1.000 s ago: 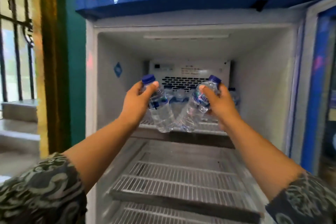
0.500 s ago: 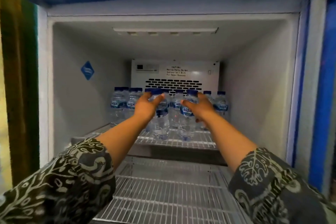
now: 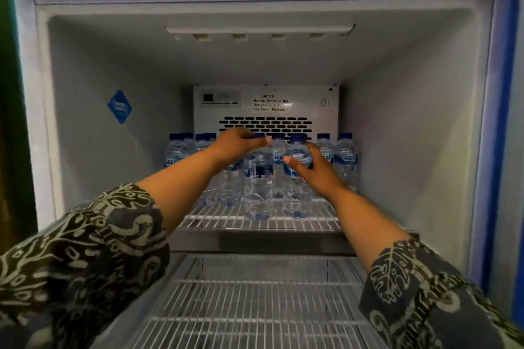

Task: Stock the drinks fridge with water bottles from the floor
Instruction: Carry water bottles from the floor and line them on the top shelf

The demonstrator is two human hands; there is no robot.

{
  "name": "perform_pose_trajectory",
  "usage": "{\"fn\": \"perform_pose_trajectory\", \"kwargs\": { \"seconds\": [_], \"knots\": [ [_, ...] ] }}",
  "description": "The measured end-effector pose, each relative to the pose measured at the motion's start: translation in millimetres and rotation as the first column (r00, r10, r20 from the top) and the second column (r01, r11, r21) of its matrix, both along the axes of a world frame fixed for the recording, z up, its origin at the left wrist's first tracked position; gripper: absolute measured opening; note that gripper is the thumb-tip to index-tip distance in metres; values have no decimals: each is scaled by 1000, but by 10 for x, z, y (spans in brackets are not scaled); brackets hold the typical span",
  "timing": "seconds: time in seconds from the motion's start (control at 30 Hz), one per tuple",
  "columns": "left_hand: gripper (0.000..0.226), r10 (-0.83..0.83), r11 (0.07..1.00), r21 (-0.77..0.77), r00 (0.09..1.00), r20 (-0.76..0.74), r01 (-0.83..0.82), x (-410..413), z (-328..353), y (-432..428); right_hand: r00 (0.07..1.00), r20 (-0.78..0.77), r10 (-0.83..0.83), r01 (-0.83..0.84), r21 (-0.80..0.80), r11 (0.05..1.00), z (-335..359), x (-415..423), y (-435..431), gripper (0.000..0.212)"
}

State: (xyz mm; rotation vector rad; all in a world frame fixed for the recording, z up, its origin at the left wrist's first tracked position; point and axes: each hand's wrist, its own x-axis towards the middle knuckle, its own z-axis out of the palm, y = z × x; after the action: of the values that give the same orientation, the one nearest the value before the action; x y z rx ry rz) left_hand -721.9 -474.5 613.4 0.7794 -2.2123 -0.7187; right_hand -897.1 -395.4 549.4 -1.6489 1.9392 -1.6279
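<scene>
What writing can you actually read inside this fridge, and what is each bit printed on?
"CAUTION! Moving Parts Do Not Operate Unit ... The Cover Removed": notice on the back panel; one word after "Unit" blurred.
"AQUA": water bottle labels.
Blue diamond sticker, left wall: too blurred to read.
Small plate beside the notice: unreadable.

Clear glossy plastic water bottles point(image 3: 258, 178) stand on a white-coated wire shelf point(image 3: 255, 218); matt smooth fridge walls point(image 3: 411, 127); patterned cloth sleeves point(image 3: 85, 258).
</scene>
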Motion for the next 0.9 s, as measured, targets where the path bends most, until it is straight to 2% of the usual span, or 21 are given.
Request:
{"fn": "perform_pose_trajectory", "kwargs": {
  "seconds": [0.1,0.27,0.37,0.47,0.67,0.77,0.9],
  "knots": [
    [44,-76,996,-42,995,58,78,34,92,-104,1000,-19,5,-5,36,999,-17,-35,18,79],
    [34,-56,982,-166,982,178,86,-79,148,-276,998,5,61,-61,38,997,-36,-34,-9,69],
    [24,41,956,-294,982,183,15,-222,115,-384,998,28,64,-65,36,997,-45,-41,-13,73],
    [30,141,920,-385,977,162,-69,-343,70,-440,998,18,52,-53,49,997,-41,-23,25,78],
    [43,420,726,-664,880,223,-179,-506,65,-548,997,24,69,-69,27,997,-30,-16,32,72],
    [45,510,674,-703,832,221,-226,-518,70,-641,996,24,80,-81,21,997,-44,-37,6,68],
    [44,552,674,-691,800,237,-261,-538,66,-668,995,44,88,-89,18,996,-58,-69,-45,68]
  ]
}}
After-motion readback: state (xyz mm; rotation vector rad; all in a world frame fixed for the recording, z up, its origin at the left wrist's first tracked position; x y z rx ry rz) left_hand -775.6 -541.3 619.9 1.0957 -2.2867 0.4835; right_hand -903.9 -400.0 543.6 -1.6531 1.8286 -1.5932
